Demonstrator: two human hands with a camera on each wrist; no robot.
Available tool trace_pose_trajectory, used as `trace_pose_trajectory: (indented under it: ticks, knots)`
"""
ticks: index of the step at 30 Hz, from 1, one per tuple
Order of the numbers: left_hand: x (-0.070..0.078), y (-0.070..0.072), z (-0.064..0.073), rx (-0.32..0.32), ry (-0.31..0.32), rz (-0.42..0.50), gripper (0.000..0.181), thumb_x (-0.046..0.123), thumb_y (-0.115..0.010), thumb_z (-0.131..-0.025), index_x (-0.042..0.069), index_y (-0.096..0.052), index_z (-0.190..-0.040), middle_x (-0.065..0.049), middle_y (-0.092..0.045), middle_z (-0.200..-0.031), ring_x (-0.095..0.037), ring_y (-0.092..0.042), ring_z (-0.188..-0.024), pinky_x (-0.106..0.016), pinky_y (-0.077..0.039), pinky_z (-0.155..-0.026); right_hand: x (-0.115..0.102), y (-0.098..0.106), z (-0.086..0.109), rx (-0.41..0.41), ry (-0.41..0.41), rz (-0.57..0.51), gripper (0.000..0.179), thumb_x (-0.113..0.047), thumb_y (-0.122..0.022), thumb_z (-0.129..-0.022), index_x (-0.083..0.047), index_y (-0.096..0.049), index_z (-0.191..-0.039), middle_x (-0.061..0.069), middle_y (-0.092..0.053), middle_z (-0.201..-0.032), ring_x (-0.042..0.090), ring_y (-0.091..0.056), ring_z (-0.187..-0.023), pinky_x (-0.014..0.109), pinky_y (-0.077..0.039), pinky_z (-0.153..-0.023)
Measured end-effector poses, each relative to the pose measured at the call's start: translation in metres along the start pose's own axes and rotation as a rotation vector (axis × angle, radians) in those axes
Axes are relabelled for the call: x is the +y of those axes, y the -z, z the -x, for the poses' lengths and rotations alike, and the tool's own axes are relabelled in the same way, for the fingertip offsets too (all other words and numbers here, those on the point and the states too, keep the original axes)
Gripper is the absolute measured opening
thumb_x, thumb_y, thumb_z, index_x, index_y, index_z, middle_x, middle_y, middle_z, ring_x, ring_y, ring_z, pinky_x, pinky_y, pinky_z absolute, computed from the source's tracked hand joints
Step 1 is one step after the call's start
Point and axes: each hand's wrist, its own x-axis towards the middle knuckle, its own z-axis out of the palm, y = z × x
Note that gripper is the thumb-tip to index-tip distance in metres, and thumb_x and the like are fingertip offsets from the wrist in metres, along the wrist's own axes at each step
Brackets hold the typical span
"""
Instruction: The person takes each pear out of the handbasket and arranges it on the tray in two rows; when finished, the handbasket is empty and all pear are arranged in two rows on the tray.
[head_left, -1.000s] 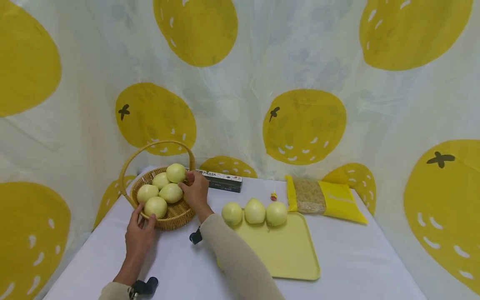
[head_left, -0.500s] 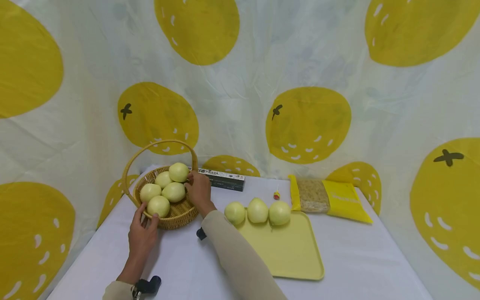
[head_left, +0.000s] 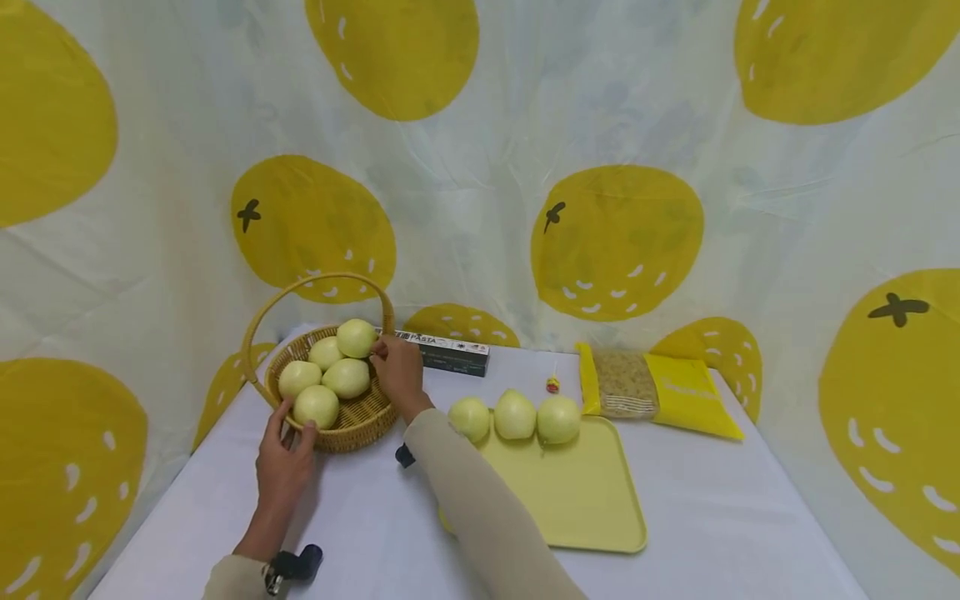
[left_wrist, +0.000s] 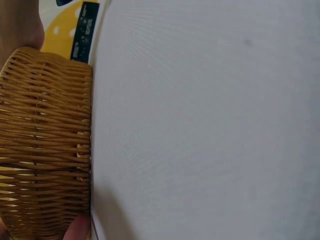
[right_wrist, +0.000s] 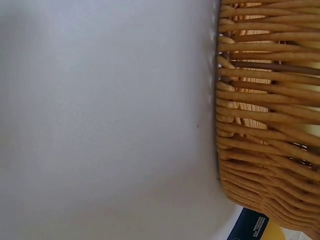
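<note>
A wicker basket (head_left: 362, 435) with a tall arched handle (head_left: 318, 277) stands on the left of the table. Several pale yellow-green pears (head_left: 347, 379) lie in it. My left hand (head_left: 283, 467) grips the front-left rim, its thumb showing against the weave low in the left wrist view. At the right side, by the foot of the handle, my right hand (head_left: 401, 375) holds the rim with curled fingers, partly hidden by the back of the hand. In the right wrist view only the basket's woven side (right_wrist: 270, 110) shows, without the hand.
A yellow tray (head_left: 570, 500) lies right of the basket, with 3 pears (head_left: 514, 415) along its far edge. Behind are a dark pasta box (head_left: 453, 358), a small wrapped lollipop (head_left: 552, 384) and a yellow bag of pasta (head_left: 652, 392). A printed curtain (head_left: 465, 208) hangs behind the table.
The head view has shifted slightly. My right wrist has turned a little at the basket's right side. Left hand, basket and pears keep their places.
</note>
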Motion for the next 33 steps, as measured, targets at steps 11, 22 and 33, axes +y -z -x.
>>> trace_pose_trajectory:
  ticks: [11,22,33]
  knots:
    - [0.001,0.0,0.0,0.004,-0.003,-0.022,0.066,0.031,-0.055,-0.11,0.019,-0.028,-0.17,-0.015,-0.021,-0.177,-0.044,-0.028,-0.161,-0.058,-0.033,-0.13,0.005,-0.001,0.002,0.015,-0.005,-0.068,0.007,-0.019,-0.076,-0.1,-0.016,-0.081,-0.105,-0.002,-0.081,-0.1,0.011,-0.075,-0.094,0.022,-0.062,-0.079]
    - [0.0,0.001,0.002,0.012,-0.001,-0.037,0.067,0.032,-0.055,-0.11,0.016,-0.028,-0.17,-0.017,-0.022,-0.177,-0.047,-0.031,-0.158,-0.059,-0.035,-0.129,0.003,0.017,0.012,0.075,0.027,-0.131,0.004,-0.015,-0.07,-0.103,-0.014,-0.073,-0.104,0.002,-0.074,-0.101,0.016,-0.068,-0.094,0.026,-0.058,-0.081]
    - [0.002,0.001,0.003,0.017,-0.015,-0.029,0.066,0.031,-0.055,-0.11,0.018,-0.029,-0.169,-0.018,-0.023,-0.176,-0.048,-0.032,-0.158,-0.059,-0.034,-0.128,-0.012,0.064,0.012,0.076,0.123,-0.153,0.001,-0.014,-0.072,-0.1,-0.014,-0.071,-0.099,0.003,-0.075,-0.097,0.016,-0.071,-0.09,0.025,-0.059,-0.078]
